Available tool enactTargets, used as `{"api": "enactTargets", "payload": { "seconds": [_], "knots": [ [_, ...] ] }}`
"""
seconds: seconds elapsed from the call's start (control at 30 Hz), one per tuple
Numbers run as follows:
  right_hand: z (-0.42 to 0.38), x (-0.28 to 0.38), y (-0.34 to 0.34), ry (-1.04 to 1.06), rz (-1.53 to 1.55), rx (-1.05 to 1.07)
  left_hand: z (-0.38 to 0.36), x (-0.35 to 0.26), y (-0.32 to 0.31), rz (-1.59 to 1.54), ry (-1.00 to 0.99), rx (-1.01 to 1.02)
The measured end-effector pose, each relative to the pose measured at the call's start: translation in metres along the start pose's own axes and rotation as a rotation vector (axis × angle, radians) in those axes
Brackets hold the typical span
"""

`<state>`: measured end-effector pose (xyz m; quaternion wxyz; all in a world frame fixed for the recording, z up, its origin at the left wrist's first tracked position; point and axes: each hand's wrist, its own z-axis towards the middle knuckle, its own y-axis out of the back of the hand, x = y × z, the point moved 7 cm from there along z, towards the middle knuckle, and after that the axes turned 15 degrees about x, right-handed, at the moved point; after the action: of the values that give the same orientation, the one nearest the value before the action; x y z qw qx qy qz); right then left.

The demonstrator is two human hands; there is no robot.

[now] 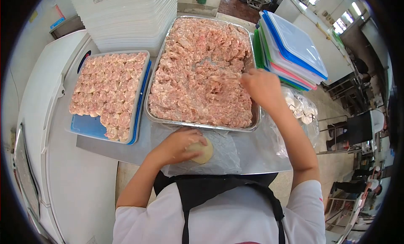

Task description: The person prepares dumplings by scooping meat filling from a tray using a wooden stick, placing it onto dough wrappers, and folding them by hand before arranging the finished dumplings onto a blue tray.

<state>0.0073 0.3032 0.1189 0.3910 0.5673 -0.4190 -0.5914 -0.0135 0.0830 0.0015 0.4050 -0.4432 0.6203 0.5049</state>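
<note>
Minced meat filling (pixel 202 105) heaps the big metal tray (pixel 202 127) at my 12 o'clock, thinned to a bare patch near its middle, and at its 3 o'clock rim my right hand (pixel 261 87) has its fingers drawn in narrow, though I cannot tell whether they grip a tool. At the tray's 6 o'clock, my left hand (pixel 183 145) curls over a pale round of dough (pixel 204 152) on a plastic sheet (pixel 227 153), its grip unclear. At 10 o'clock, rows of meat-topped dumplings (pixel 107 82) fill a shallow tray (pixel 145 71), except its 7 o'clock corner, where blue shows.
</note>
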Motion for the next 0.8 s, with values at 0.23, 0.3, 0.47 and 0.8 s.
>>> {"api": "enactTargets", "payload": {
  "seconds": [0.23, 0.3, 0.47, 0.8],
  "knots": [
    [-0.015, 0.051, -0.019, 0.059, 0.039, 0.182, 0.003, -0.026, -0.022, 0.713, -0.026, -0.169],
    [-0.024, 0.046, -0.002, 0.138, 0.067, 0.017, 0.003, -0.023, -0.025, 0.75, 0.004, -0.17],
    [-0.073, 0.075, 0.052, 0.277, 0.4, -0.262, 0.003, -0.006, -0.008, 0.574, -0.01, -0.204],
    [-0.129, 0.14, -0.061, 0.397, 0.882, 0.129, 0.011, -0.037, -0.036, 0.913, 0.075, -0.247]
  ]
}}
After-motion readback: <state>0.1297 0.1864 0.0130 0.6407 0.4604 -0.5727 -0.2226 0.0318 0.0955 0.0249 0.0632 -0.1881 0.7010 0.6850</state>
